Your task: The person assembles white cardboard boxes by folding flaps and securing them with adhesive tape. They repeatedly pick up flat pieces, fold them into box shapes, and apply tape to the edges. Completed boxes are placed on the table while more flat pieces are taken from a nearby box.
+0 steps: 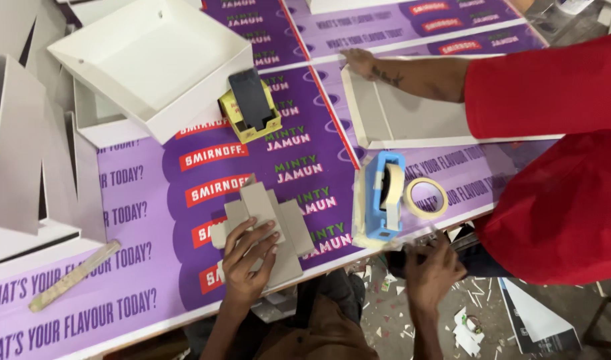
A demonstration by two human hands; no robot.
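— At the near edge of the table (145,293), what is the left hand (247,260) doing?

— It lies flat, fingers spread, pressing down on a fan of grey cardboard pieces (265,227). I count roughly 4 or 5 strips, overlapped, resting on the purple printed sheet that covers the table. The palm seems to pin them so they do not slide.

— And the right hand (431,272)?

— Lower, just off the table edge, right beside the blue tape dispenser (380,197). It is blurred; the fingers look curled, perhaps pinching the tape's loose end, but I cannot tell if they grip anything.

— What else is close by?

— 1 loose roll of tape (427,198) lies just beside the dispenser, within easy reach. Farther back, a dark phone (250,99) leans on a small yellow box (251,120), propped upright against a white open box (152,63). A wooden ruler (75,275) lies well to the left.

— Anyone else?

— A person in a red shirt (552,160) stands on the right, 1 hand (360,62) flat on a shallow white tray (412,117), steadying its corner.
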